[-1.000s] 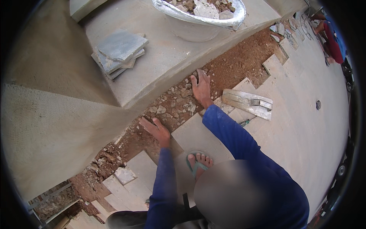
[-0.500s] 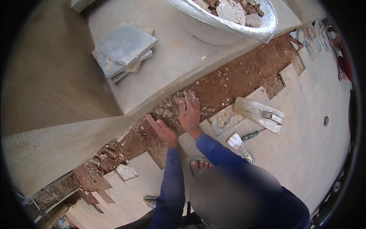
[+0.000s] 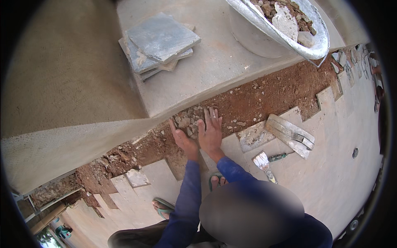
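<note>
A small heap of grey rubble (image 3: 189, 121) lies on the soil strip beside the concrete ledge, between my two hands. On its left, my left hand (image 3: 185, 140) rests on edge with the fingers stretched out toward the ledge. Against the heap's right side is my right hand (image 3: 211, 134), its fingers straight and the thumb apart. Neither hand grips anything; both seem to touch the stones. Loose brown soil (image 3: 256, 97) runs along the ledge to either side.
Stacked grey tiles (image 3: 163, 37) and a metal basin (image 3: 260, 33) of rubble stand on the ledge. A trowel-like float (image 3: 290, 135), a scraper (image 3: 264, 165) and a green-handled tool (image 3: 277, 157) lie on the paving (image 3: 331, 165) at right. My sandalled feet are below.
My hands have drawn closer together, and the stones between them are gathered into a tighter heap. The whole view has shifted, with the basin and tiles now further right.
</note>
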`<action>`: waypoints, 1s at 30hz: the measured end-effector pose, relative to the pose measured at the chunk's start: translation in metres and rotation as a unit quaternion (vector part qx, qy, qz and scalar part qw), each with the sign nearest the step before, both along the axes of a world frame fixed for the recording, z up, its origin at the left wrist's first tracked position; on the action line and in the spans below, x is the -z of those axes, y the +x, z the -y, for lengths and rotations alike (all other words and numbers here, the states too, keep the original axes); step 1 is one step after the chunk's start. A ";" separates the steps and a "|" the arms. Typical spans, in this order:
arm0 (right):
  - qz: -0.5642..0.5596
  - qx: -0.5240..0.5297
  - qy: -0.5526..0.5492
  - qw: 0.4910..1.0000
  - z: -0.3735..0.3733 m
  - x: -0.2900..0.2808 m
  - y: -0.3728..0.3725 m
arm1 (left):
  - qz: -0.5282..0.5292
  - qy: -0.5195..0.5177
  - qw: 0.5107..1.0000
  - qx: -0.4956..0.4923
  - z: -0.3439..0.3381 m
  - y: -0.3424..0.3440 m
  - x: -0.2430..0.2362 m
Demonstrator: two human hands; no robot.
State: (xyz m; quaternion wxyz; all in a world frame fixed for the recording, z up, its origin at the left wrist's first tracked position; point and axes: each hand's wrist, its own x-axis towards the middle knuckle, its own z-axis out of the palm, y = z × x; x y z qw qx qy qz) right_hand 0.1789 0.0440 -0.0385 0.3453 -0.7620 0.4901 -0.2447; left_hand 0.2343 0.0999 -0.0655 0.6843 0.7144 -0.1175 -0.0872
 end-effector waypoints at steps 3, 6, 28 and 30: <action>0.027 -0.034 0.042 0.998 -0.020 0.002 0.005 | 0.051 0.108 0.992 0.027 -0.007 -0.002 -0.002; 0.093 -0.017 0.060 0.994 -0.012 -0.004 0.006 | -0.005 -0.010 1.000 0.019 -0.008 0.005 -0.002; 0.332 0.014 0.354 0.874 -0.029 -0.010 0.021 | -0.151 -0.040 0.986 0.059 -0.031 0.017 -0.049; 0.307 0.011 0.368 0.877 -0.024 -0.027 0.015 | -0.216 -0.118 0.969 0.036 -0.021 0.006 -0.072</action>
